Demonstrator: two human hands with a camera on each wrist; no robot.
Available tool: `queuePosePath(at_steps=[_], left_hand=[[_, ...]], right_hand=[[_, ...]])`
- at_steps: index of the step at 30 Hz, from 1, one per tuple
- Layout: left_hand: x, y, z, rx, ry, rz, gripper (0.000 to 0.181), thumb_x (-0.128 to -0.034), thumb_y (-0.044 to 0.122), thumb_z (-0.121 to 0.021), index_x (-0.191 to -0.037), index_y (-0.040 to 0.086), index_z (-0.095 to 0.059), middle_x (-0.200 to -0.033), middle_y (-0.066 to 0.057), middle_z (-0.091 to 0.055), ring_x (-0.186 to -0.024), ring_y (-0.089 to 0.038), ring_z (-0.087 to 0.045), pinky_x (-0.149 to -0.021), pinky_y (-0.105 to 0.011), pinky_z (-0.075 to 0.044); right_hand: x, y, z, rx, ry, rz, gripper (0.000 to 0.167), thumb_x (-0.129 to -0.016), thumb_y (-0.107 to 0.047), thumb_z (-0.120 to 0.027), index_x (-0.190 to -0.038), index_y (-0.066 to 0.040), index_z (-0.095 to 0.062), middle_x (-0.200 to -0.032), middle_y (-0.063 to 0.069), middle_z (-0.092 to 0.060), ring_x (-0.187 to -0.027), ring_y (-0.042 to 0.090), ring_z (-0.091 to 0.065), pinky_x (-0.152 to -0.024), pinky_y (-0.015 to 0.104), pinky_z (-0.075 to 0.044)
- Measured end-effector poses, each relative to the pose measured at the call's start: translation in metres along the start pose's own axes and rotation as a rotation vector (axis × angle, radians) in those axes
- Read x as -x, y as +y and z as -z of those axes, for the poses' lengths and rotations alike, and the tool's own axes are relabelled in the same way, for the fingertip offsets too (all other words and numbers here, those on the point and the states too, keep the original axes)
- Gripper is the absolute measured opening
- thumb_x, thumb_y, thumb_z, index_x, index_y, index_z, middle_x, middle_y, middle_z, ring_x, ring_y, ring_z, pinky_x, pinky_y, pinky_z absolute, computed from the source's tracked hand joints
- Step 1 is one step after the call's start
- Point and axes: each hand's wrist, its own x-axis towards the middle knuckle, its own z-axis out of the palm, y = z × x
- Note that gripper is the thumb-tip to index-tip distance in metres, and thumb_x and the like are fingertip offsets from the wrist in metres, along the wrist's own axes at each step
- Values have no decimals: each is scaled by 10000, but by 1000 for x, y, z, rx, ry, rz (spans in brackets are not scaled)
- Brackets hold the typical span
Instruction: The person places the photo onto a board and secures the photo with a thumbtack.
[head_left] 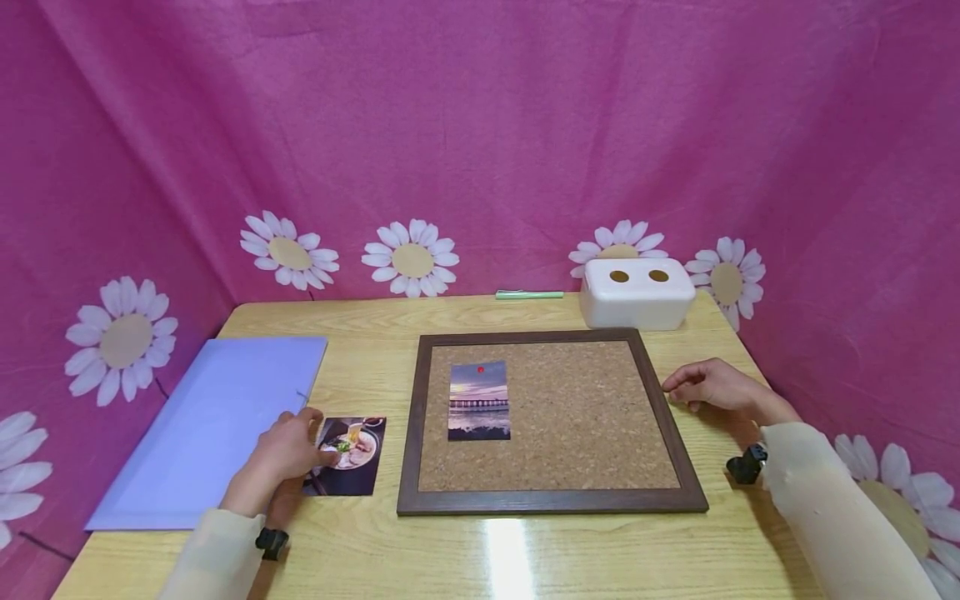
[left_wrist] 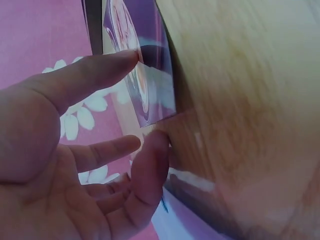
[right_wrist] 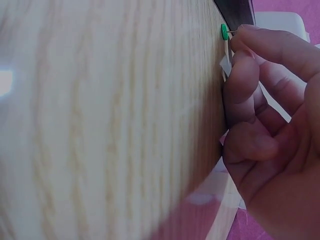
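Observation:
A square photo of a ramen bowl (head_left: pixel 356 454) lies on the table left of a brown-framed cork board (head_left: pixel 570 417). My left hand (head_left: pixel 288 450) is over its left edge: the thumb touches the printed face, and the index finger is just past the edge, with a gap between them. Beside the board's right frame my right hand (head_left: pixel 708 385) has its fingers bent. In the right wrist view, a green thumbtack (right_wrist: pixel 224 32) has its pin at my thumb tip; whether I pinch it is unclear. A red thumbtack (head_left: pixel 481 369) pins a pier photo (head_left: pixel 478 408) to the cork.
A pale purple folder (head_left: pixel 217 417) lies at the left table side, partly under my left hand. At the back are a green pen (head_left: pixel 528 294) and a white box with two round holes (head_left: pixel 637 298). Pink flowered cloth (head_left: pixel 480 150) surrounds the table's back and sides.

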Motion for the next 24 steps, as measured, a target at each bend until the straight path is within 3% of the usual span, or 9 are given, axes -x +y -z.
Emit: queuePosePath(at_steps=[6,11,20,24], left_hand=[[-3,2,-2,36,9,-7,789,-756,331,-855,-1336,-77,-508,-1098,-269,-585,-1041,-409,-561,-886,-569,-465],[-6,1,-2,99,23,-32,731,-762,261,-855,-1312,-90,-525,-906,-148,-601,-865,-306,-570,-773,-433,-467],[-10,-7,-2,275,20,-23,442,-852,120,-712,-1235,-74,-606,-852,-107,-650,-758,-201,-572,-642,-295,-447],[-11,-11,-1,368,1,-23,365,-881,104,-670,-1193,-78,-617,-851,-91,-630,-763,-184,-555,-650,-280,-437]], right_hand=[[2,-1,-1,-25,3,29,308,-934,-140,-675,-1169,59,-664,-933,10,-710,-715,92,-580,-661,263,-512],[2,-1,-2,-18,8,40,289,-932,-125,-671,-1150,64,-668,-932,10,-712,-718,89,-575,-657,261,-511],[2,-1,-1,22,6,48,244,-922,-134,-682,-1106,25,-707,-923,44,-711,-689,102,-576,-636,271,-498],[2,-1,-1,52,7,69,236,-921,-132,-676,-1102,14,-713,-961,52,-724,-706,91,-589,-644,270,-512]])
